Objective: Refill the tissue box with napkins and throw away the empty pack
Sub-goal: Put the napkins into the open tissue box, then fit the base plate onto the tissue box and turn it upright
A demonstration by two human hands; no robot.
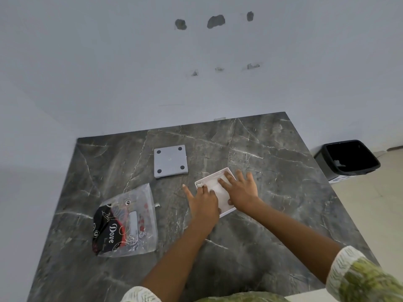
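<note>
White tissue box (224, 194) open on marble table (272, 171); left hand (204, 202) and right hand (241, 189), fingers spread, press napkins (216, 189) inside; gripping nothing. Judged: filling step. Next: fit grey lid (170, 161); bin emptied pack (128, 223).

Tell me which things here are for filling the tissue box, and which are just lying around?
For the job:
- white tissue box, both hands pressing napkins into it: left hand, right hand
- grey base plate
- empty plastic pack
- black bin on the floor

Just lying about:
- small scrap beside the pack
- marble table
</note>
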